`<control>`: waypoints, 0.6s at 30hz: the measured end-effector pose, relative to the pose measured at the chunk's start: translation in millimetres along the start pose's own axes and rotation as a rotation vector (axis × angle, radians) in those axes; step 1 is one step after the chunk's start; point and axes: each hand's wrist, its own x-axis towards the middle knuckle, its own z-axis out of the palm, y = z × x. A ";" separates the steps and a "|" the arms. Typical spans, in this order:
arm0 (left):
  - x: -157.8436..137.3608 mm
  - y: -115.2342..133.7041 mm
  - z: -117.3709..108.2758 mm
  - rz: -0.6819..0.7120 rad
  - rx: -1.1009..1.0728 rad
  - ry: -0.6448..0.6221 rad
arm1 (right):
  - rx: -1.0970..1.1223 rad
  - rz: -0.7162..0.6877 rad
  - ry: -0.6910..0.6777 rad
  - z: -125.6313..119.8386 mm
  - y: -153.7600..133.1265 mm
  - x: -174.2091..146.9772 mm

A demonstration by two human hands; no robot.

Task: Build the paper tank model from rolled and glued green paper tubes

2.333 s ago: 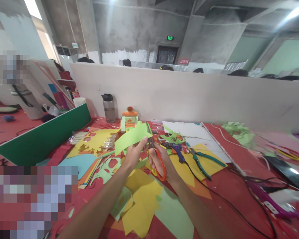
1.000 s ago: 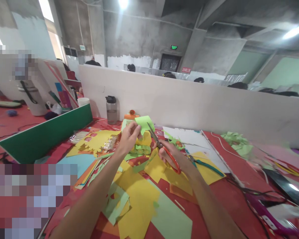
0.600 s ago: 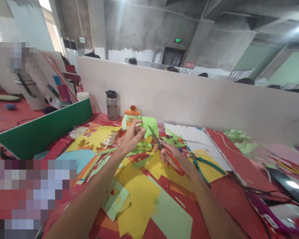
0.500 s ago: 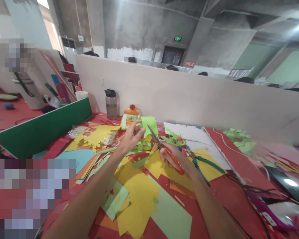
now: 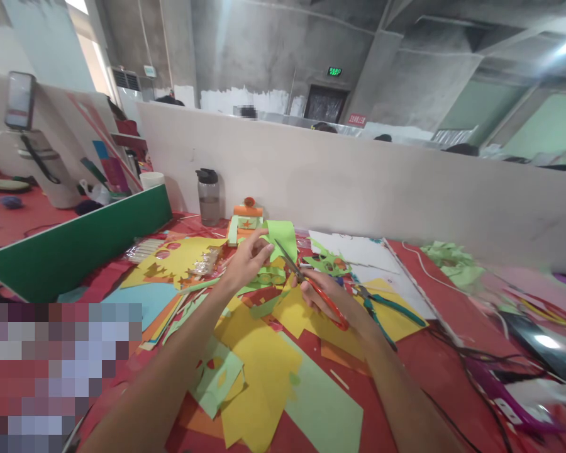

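My left hand (image 5: 249,259) pinches a bright green strip of paper (image 5: 283,233) by its left side, above the cluttered table. In my right hand (image 5: 321,290) is a pair of scissors (image 5: 327,305) with red handles, its dark blades pointing up and left at the strip. The blades look nearly closed, and their tips overlap the strip's lower part; whether they touch it I cannot tell. Under my hands lie green paper scraps (image 5: 268,277) and yellow sheets (image 5: 257,371). Behind my left hand stands an orange and pale green paper model (image 5: 246,221) with a star on it.
Pliers (image 5: 377,314) with teal handles lie right of my right forearm. A grey bottle (image 5: 209,198) stands at the back by the white partition (image 5: 358,182). A green board (image 5: 85,242) borders the left side. A phone (image 5: 542,343) and cables lie at right.
The scissor blades have closed slightly and shifted a little left. Both hands keep their hold, and the whole view has drifted slightly.
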 end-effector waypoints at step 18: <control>0.6 -2.8 -0.3 0.002 0.019 0.010 | 0.041 0.012 -0.105 -9.1 14.2 6.3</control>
